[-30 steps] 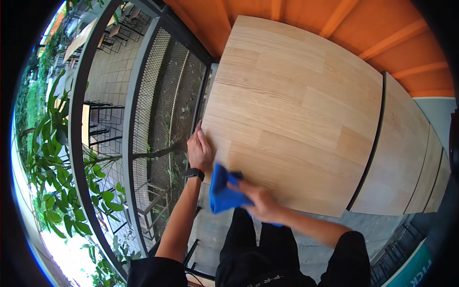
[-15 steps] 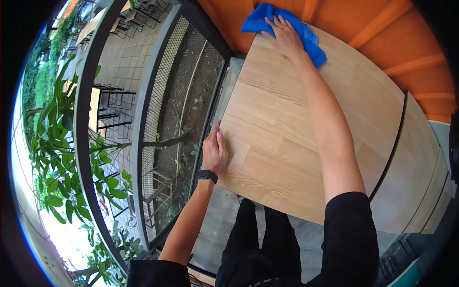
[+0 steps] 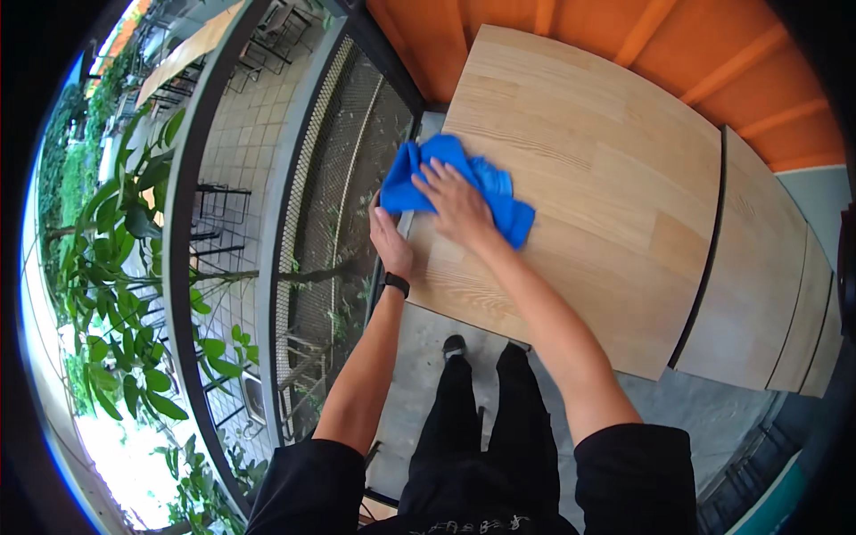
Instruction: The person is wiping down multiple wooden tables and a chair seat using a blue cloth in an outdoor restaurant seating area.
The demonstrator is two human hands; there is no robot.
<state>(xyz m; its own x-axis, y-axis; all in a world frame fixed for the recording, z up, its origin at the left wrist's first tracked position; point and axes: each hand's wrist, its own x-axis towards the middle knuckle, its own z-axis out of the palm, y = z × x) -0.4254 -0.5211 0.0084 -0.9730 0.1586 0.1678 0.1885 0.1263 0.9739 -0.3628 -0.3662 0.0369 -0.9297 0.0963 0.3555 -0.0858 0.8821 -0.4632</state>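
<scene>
A bright blue cloth (image 3: pixel 495 189) lies bunched on the light wooden table (image 3: pixel 606 178), near its left edge. Part of it hangs past that edge. My right hand (image 3: pixel 456 203) presses down on the cloth, holding it under spread fingers. My left hand (image 3: pixel 390 245), with a dark band on the wrist, rests along the table's left edge just below the cloth. Its thumb and fingers are stretched out and hold nothing; the cloth's fold covers some fingertips.
An orange ribbed wall (image 3: pixel 660 45) runs behind the table. A dark metal frame with mesh (image 3: pixel 343 169) stands close on the left, with leafy branches (image 3: pixel 143 357) beyond. Across a narrow gap on the right is another wooden tabletop (image 3: pixel 758 267).
My right hand has drawn the blue cloth from the table's far edge nearer and leftward, beside my left hand. The view has shifted, showing more of the floor and my legs.
</scene>
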